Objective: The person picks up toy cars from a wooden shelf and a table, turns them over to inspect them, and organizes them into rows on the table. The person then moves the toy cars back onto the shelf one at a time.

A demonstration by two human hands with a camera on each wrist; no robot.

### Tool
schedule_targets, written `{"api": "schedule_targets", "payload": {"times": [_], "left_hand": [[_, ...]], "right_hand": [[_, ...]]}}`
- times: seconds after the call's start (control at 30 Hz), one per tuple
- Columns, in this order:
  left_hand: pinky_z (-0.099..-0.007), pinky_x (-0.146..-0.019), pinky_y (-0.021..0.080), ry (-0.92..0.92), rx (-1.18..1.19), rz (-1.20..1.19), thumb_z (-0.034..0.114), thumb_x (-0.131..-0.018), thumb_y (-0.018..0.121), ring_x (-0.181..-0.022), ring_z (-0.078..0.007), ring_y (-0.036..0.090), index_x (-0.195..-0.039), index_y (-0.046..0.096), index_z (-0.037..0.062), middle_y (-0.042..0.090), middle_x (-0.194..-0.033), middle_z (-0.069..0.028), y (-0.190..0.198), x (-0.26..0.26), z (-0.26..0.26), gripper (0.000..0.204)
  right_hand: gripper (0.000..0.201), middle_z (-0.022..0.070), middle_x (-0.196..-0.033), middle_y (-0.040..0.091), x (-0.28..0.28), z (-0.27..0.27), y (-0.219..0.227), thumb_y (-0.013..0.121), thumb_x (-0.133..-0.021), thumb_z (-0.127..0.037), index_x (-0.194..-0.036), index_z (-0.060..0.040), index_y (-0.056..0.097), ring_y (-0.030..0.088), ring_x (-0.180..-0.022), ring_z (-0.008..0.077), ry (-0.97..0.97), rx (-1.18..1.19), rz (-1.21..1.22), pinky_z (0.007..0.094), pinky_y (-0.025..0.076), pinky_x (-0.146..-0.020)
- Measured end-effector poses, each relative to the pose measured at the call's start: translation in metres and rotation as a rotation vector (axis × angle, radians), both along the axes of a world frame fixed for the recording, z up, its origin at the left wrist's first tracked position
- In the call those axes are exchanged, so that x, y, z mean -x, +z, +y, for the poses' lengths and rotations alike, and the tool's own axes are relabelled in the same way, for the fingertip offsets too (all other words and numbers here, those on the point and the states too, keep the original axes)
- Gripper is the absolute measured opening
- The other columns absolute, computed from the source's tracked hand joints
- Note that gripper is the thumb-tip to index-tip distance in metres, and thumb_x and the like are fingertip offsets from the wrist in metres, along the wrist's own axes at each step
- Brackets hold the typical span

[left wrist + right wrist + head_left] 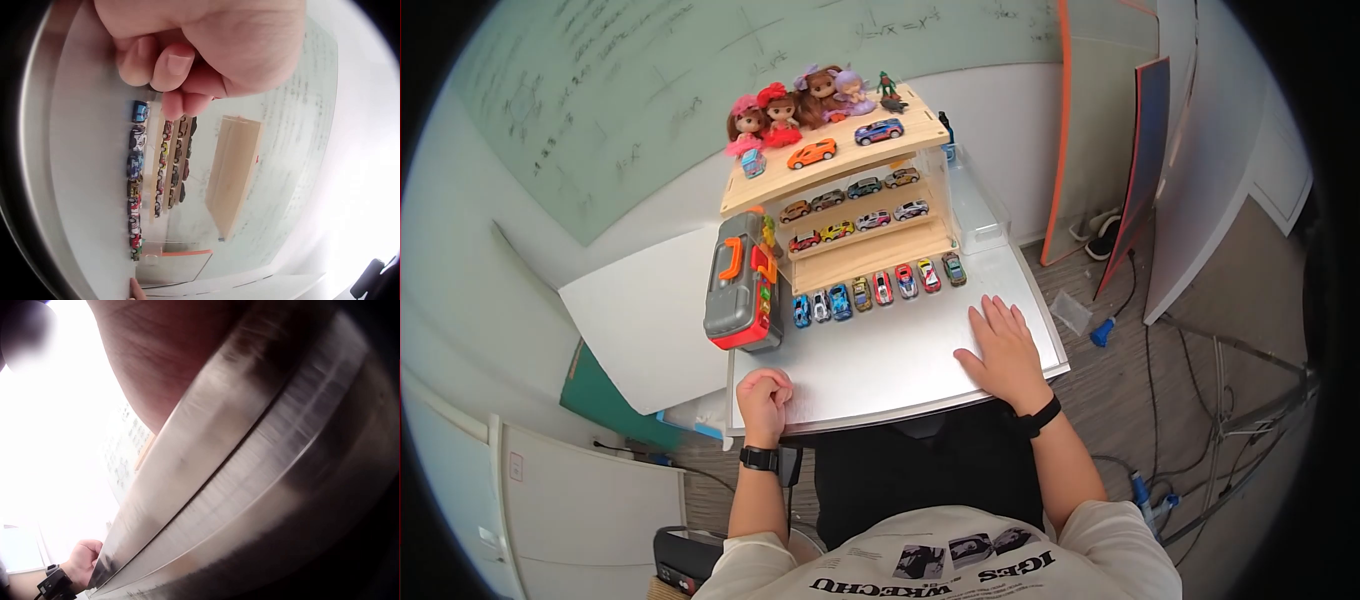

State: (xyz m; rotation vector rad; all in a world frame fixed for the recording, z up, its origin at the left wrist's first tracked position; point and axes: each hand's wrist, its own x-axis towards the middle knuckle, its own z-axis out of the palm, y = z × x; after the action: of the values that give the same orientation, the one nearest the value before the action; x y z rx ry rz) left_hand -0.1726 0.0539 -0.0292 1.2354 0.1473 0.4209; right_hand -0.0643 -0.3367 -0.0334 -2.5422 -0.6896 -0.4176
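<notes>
My left hand (763, 405) is curled into a fist at the front left of the silver table (880, 365). In the left wrist view its fingers (172, 69) are folded toward the palm, with no object visible in them. The right hand (1006, 355) lies palm down at the front right, fingers straight. A row of several toy cars (883, 288) stands between the hands and a wooden shelf (880, 255). Two tiers of the shelf carry more toy cars (837, 231). On its top are an orange toy car (812, 153) and a blue toy car (879, 131).
A grey toolbox (738, 280) with an orange handle stands left of the shelf. Several dolls (781, 115) and a small green figure (887, 85) sit on the shelf top. A clear plastic bin (980, 215) is at the right, and a whiteboard (650, 110) is behind.
</notes>
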Motion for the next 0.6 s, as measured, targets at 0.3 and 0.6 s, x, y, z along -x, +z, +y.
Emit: {"api": "schedule_targets", "payload": {"times": [0.3,0.6], "left_hand": [[-0.0249,-0.051,0.029,0.033,0.013,-0.029,-0.009,-0.083,0.049,-0.054,-0.0084,0.040,-0.077,0.064,-0.0053,0.062,-0.072,-0.0094,-0.009,0.001,0.001,0.017],[-0.0238,-0.052,0.030,-0.007,-0.030,0.064,-0.008,-0.082,0.050,-0.056,-0.0059,0.042,-0.076,0.069,-0.0031,0.063,-0.072,-0.0024,-0.005,0.008,0.005,0.021]], "right_hand": [[0.045,0.0266,-0.126,0.068,-0.041,0.016,0.040,0.075,-0.089,-0.020,-0.125,0.0051,0.066,0.064,-0.121,0.0434,0.050,-0.111,0.041,0.0472,0.050,-0.107],[0.033,0.0278,-0.122,0.068,-0.190,0.119,0.071,0.060,-0.089,0.002,-0.121,0.0069,0.064,0.064,-0.116,0.0468,0.161,0.073,-0.253,0.0489,0.053,-0.099]]}}
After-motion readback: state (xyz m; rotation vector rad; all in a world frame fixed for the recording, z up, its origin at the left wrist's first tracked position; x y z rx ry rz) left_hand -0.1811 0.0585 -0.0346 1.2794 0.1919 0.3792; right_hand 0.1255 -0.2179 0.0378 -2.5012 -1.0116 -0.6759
